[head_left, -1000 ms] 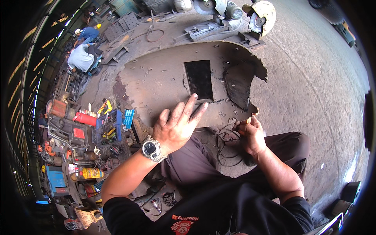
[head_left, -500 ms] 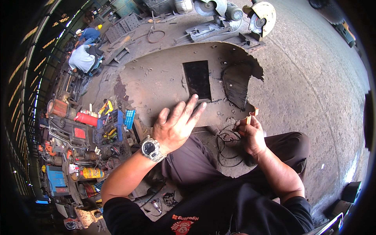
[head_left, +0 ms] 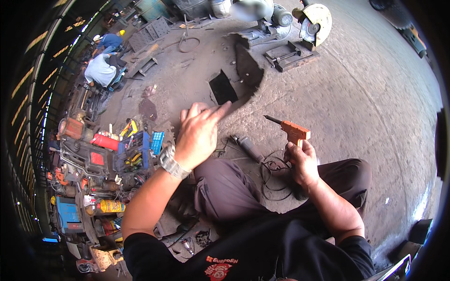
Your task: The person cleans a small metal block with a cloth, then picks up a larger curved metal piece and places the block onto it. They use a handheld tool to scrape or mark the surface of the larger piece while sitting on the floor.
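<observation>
My left hand (head_left: pixel 198 135), a watch on its wrist, grips the near edge of a rusty, ragged metal sheet (head_left: pixel 199 89). The sheet stands tilted, partly blurred, with a rectangular hole cut through it. The fingers lie over its edge; the thumb is hidden. My right hand (head_left: pixel 302 164) is closed round the handle of an orange pistol-shaped tool (head_left: pixel 295 131) with a black pointed tip. That tip points up and left, apart from the sheet. On the floor between my hands lies an angle grinder (head_left: pixel 248 147), beside a coiled black cable (head_left: pixel 267 180).
Two cut-off saws (head_left: pixel 313 25) stand at the far side, near a metal frame (head_left: pixel 290 55). To my left are crowded tools, a blue toolbox (head_left: pixel 132 154) and a yellow can (head_left: pixel 111 206). Two people (head_left: pixel 101 70) crouch at the far left. My bent legs (head_left: pixel 229 192) are in front of me.
The metal sheet has swung up from lying flatter and shifted left, with my left hand moving left on it. The orange tool, mostly hidden before, now shows whole, its tip included.
</observation>
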The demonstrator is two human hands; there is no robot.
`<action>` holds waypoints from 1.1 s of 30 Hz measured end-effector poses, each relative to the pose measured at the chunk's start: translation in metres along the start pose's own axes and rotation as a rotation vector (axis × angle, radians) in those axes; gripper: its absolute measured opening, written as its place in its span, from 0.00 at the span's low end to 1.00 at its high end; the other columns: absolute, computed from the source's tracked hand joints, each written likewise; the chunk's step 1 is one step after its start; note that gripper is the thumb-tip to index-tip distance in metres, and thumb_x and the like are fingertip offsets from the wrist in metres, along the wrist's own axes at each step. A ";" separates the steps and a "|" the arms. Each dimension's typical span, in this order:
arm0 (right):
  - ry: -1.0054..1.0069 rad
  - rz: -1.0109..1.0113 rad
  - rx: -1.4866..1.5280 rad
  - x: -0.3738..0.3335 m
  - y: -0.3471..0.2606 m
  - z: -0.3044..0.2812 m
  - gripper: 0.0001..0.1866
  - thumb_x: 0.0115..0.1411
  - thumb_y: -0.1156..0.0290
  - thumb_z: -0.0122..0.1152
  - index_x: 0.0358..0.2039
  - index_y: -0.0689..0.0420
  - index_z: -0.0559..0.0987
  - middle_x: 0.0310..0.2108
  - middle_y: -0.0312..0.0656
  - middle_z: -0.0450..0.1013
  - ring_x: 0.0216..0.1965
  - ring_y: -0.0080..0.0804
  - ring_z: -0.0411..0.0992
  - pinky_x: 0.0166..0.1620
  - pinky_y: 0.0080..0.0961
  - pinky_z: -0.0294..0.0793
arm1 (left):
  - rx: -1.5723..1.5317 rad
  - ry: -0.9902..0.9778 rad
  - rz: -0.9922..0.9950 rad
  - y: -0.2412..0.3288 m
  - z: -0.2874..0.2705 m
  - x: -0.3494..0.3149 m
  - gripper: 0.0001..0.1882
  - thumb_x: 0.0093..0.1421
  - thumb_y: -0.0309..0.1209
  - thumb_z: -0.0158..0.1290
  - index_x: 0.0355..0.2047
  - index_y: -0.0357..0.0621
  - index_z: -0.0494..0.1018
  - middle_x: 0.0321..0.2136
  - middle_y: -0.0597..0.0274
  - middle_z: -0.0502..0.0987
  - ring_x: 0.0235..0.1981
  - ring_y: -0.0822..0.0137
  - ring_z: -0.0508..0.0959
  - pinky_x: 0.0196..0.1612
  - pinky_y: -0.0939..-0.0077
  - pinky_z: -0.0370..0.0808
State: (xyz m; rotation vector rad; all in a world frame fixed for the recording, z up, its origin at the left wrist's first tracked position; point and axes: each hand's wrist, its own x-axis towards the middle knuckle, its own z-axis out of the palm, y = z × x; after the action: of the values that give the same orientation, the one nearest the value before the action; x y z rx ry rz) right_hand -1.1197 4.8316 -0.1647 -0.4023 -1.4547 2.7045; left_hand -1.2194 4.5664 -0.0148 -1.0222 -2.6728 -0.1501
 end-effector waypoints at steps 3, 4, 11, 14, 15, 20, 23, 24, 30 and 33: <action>-0.057 -0.065 -0.118 -0.004 -0.004 0.004 0.12 0.68 0.69 0.61 0.48 0.59 0.72 0.32 0.32 0.70 0.31 0.21 0.69 0.37 0.22 0.72 | -0.262 0.018 -0.062 -0.029 0.000 0.000 0.23 0.60 0.22 0.51 0.57 0.40 0.74 0.34 0.49 0.77 0.43 0.49 0.73 0.47 0.56 0.70; -0.073 -0.133 -0.144 -0.007 -0.005 0.007 0.13 0.68 0.69 0.60 0.48 0.59 0.72 0.32 0.32 0.70 0.32 0.20 0.69 0.37 0.22 0.72 | -0.353 0.022 -0.075 -0.038 0.002 0.000 0.21 0.60 0.22 0.50 0.55 0.37 0.74 0.33 0.48 0.77 0.42 0.47 0.73 0.46 0.55 0.71; -0.254 -0.601 -0.709 -0.019 -0.033 0.021 0.22 0.60 0.80 0.64 0.56 0.64 0.73 0.41 0.48 0.78 0.41 0.36 0.80 0.47 0.28 0.77 | -0.748 -0.275 -0.478 -0.027 -0.022 0.012 0.15 0.63 0.25 0.55 0.48 0.30 0.75 0.33 0.61 0.81 0.33 0.77 0.74 0.37 0.75 0.74; -0.274 -0.702 -0.818 -0.021 -0.037 0.025 0.23 0.59 0.79 0.65 0.55 0.64 0.73 0.43 0.52 0.78 0.44 0.45 0.81 0.47 0.30 0.78 | -0.717 -0.292 -0.458 -0.020 -0.021 0.014 0.15 0.63 0.26 0.55 0.48 0.30 0.75 0.33 0.61 0.81 0.33 0.76 0.74 0.37 0.75 0.74; -0.275 -0.674 -0.839 -0.024 -0.039 0.026 0.24 0.58 0.79 0.66 0.56 0.64 0.72 0.45 0.55 0.78 0.47 0.50 0.80 0.48 0.34 0.79 | -0.704 -0.291 -0.441 -0.019 -0.021 0.014 0.15 0.63 0.26 0.55 0.48 0.29 0.75 0.32 0.60 0.81 0.33 0.77 0.74 0.37 0.75 0.74; -0.230 -0.810 -0.835 -0.024 -0.036 0.032 0.22 0.58 0.80 0.65 0.54 0.65 0.74 0.39 0.50 0.78 0.37 0.41 0.81 0.41 0.30 0.78 | -0.690 -0.321 -0.411 -0.020 -0.010 0.012 0.20 0.64 0.27 0.54 0.52 0.23 0.71 0.22 0.62 0.76 0.23 0.79 0.71 0.26 0.75 0.69; -0.231 -0.827 -0.857 -0.023 -0.037 0.033 0.22 0.58 0.80 0.65 0.54 0.65 0.74 0.38 0.51 0.78 0.37 0.43 0.81 0.41 0.31 0.79 | -0.651 -0.347 -0.398 -0.018 -0.006 0.014 0.23 0.64 0.27 0.53 0.54 0.20 0.68 0.20 0.62 0.74 0.20 0.78 0.71 0.23 0.74 0.69; -0.237 -0.830 -0.865 -0.023 -0.037 0.033 0.22 0.58 0.80 0.65 0.54 0.65 0.73 0.38 0.51 0.78 0.37 0.43 0.81 0.41 0.31 0.79 | -0.637 -0.361 -0.407 -0.016 -0.006 0.013 0.23 0.65 0.27 0.53 0.55 0.20 0.68 0.22 0.61 0.75 0.21 0.77 0.73 0.24 0.74 0.70; -0.242 -0.847 -0.927 -0.021 -0.037 0.033 0.23 0.58 0.80 0.65 0.54 0.65 0.73 0.38 0.51 0.78 0.37 0.46 0.81 0.41 0.32 0.79 | -0.799 -0.243 -0.323 -0.002 -0.005 0.011 0.21 0.65 0.26 0.52 0.54 0.22 0.69 0.34 0.48 0.81 0.32 0.69 0.79 0.38 0.71 0.77; -0.245 -0.823 -0.934 -0.022 -0.037 0.033 0.23 0.58 0.80 0.65 0.54 0.66 0.73 0.39 0.52 0.78 0.38 0.46 0.81 0.41 0.32 0.79 | -0.748 -0.408 -0.396 -0.002 -0.015 0.017 0.22 0.65 0.24 0.52 0.56 0.20 0.67 0.38 0.53 0.82 0.36 0.75 0.77 0.39 0.75 0.76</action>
State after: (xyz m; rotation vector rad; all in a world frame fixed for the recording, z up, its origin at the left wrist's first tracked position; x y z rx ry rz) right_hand -1.1100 4.8217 -0.1128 0.4543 -2.2183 1.3788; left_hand -1.2295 4.5730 0.0048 -0.7166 -3.2436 -1.2120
